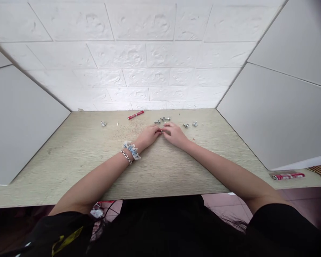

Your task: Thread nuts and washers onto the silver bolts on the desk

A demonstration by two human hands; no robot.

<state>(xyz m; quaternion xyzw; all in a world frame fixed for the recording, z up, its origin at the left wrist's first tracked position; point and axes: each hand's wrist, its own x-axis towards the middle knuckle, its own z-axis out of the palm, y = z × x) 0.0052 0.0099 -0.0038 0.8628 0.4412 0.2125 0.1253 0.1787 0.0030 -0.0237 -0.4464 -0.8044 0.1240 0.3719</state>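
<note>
Near the middle of the wooden tabletop (155,171), my left hand (149,135) and my right hand (176,135) meet at the fingertips. Both are closed in a pinch around a small silvery metal piece (162,131), mostly covered by the fingers. Just beyond them lie a bolt (157,122) and another metal fastener (166,118). To the right of my right hand are two more fasteners, one (186,125) beside the other (195,124). A single fastener (103,124) rests far to the left.
A red tube (136,114) lies toward the back, left of centre. A second red tube (288,176) is near the right front edge. White brick-pattern wall (147,53) rises behind, with a left panel (24,121) and a right panel (278,114) at the sides.
</note>
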